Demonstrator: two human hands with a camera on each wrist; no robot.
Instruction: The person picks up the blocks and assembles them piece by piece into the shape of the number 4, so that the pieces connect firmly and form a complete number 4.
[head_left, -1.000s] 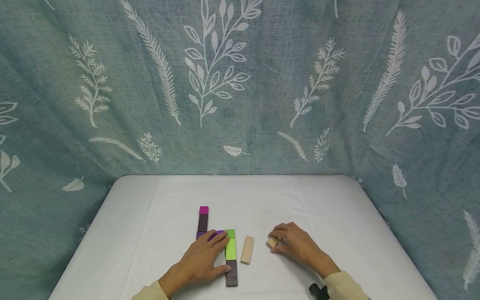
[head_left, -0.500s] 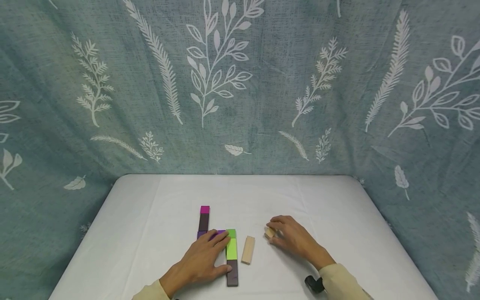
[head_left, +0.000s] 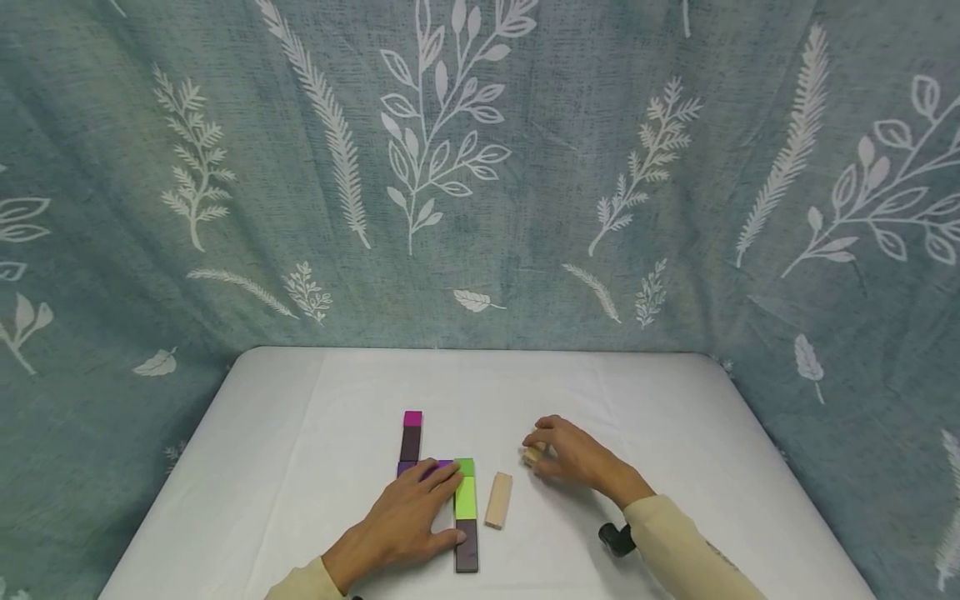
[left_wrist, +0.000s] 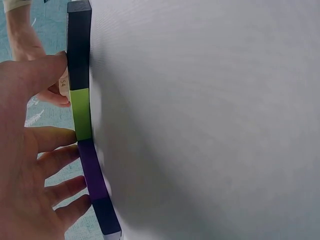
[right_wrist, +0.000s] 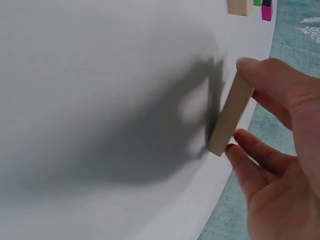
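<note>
My left hand (head_left: 401,521) rests over a row of coloured wooden blocks on the white table. Its fingertips touch the purple block (head_left: 446,465) and the green block (head_left: 465,467), and its thumb lies on a dark block (head_left: 467,552). A lime block (head_left: 466,498) shows between thumb and fingers. From the far left end, another dark block (head_left: 410,443) runs up to a magenta block (head_left: 412,418). To the right, my right hand (head_left: 577,454) pinches a plain wooden block (right_wrist: 232,112) between thumb and fingertips, its shadow falling on the cloth beside it.
A second plain wooden block (head_left: 498,500) lies between the two hands, just right of the lime block. White cloth covers the table (head_left: 322,392), and a leaf-patterned blue-green curtain (head_left: 525,208) hangs behind it and at both sides.
My right hand has moved away from me and slightly left with the plain wooden block. My left hand stays on the coloured blocks, and the head view has shifted a little.
</note>
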